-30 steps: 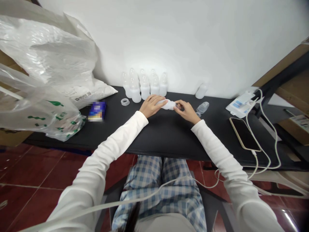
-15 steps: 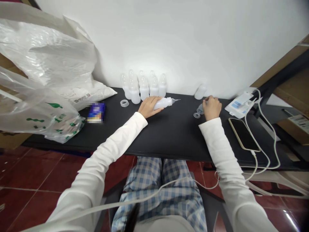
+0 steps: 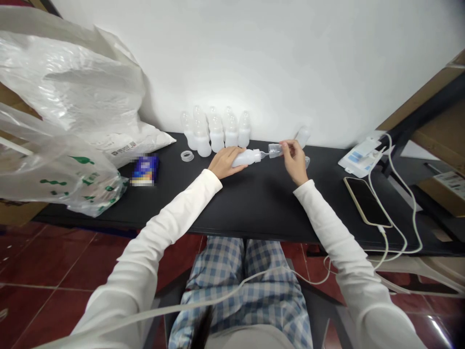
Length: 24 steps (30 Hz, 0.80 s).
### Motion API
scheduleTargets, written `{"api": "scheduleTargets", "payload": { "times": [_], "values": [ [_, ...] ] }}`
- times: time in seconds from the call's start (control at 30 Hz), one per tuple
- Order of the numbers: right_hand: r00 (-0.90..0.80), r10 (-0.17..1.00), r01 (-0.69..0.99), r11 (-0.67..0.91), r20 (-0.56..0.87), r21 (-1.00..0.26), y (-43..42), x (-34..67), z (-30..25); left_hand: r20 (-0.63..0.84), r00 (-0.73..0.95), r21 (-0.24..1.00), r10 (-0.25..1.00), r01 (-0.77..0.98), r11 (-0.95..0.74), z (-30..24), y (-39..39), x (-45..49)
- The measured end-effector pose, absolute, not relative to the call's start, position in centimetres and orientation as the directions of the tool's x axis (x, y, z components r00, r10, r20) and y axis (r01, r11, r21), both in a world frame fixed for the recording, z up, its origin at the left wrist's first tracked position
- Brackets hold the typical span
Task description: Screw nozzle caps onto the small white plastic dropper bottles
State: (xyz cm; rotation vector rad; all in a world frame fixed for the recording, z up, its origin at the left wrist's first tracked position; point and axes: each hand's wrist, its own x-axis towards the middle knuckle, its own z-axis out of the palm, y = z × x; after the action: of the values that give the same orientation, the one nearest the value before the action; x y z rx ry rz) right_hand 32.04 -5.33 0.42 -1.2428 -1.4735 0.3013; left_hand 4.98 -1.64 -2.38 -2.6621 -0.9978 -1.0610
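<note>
My left hand [image 3: 224, 163] is wrapped round a white squeeze bottle [image 3: 247, 157], which lies on its side with its thin clear nozzle pointing right. Pinched in the fingers of my right hand [image 3: 295, 162] is a clear plastic cap [image 3: 275, 150], held in line with the nozzle, its open end facing the nozzle's tip. Behind my left hand stand several white bottles with clear domed caps [image 3: 216, 133]. A clear ring [image 3: 187, 155] lies left of them. Another white bottle [image 3: 302, 135] leans near the wall, and a small clear piece [image 3: 307, 161] shows partly behind my right hand.
A large white plastic bag [image 3: 72, 82] and a clear bag with green print [image 3: 83, 179] fill the left side. Near them lies a blue packet [image 3: 145, 169]. At right are a phone [image 3: 366, 201], a white device [image 3: 361, 157] and charging cables [image 3: 414, 208].
My right hand has lifted a clear cap from the right part of the table and brought it left to the nozzle. My left hand and its bottle have barely moved.
</note>
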Motion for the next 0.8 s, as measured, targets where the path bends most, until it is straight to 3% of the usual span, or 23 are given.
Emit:
{"api": "scheduleTargets", "payload": {
  "times": [0.23, 0.37, 0.47, 0.6, 0.7, 0.8],
  "values": [
    [0.068, 0.85, 0.404, 0.454, 0.522, -0.794, -6.0, 29.9, -0.6, 0.615, 0.571, 0.203, 0.544, 0.552, -0.809, -2.2, -1.6, 5.0],
    [0.022, 0.857, 0.396, 0.466, 0.515, -0.791, -6.0, 29.9, -1.3, 0.571, 0.576, 0.383, 0.585, 0.443, -0.81, -2.1, -2.1, 5.2],
    [0.032, 0.867, 0.411, 0.442, 0.497, -0.798, -6.0, 30.0, -1.7, 0.471, 0.555, 0.611, 0.685, 0.354, -0.708, -1.7, -2.8, 5.6],
    [0.081, 0.829, 0.425, 0.473, 0.553, -0.771, -6.3, 29.3, -1.7, 0.274, 0.528, 0.858, 0.804, 0.243, -0.452, -1.0, -3.3, 6.2],
    [0.11, 0.775, 0.491, 0.502, 0.623, -0.712, -6.7, 28.8, -1.2, 0.161, 0.564, 0.928, 0.81, 0.192, -0.318, -0.4, -3.4, 6.4],
    [0.077, 0.8, 0.581, 0.449, 0.595, -0.679, -7.1, 28.5, -0.6, 0.17, 0.583, 0.907, 0.795, 0.223, -0.357, -0.3, -3.7, 6.4]
  ]
}}
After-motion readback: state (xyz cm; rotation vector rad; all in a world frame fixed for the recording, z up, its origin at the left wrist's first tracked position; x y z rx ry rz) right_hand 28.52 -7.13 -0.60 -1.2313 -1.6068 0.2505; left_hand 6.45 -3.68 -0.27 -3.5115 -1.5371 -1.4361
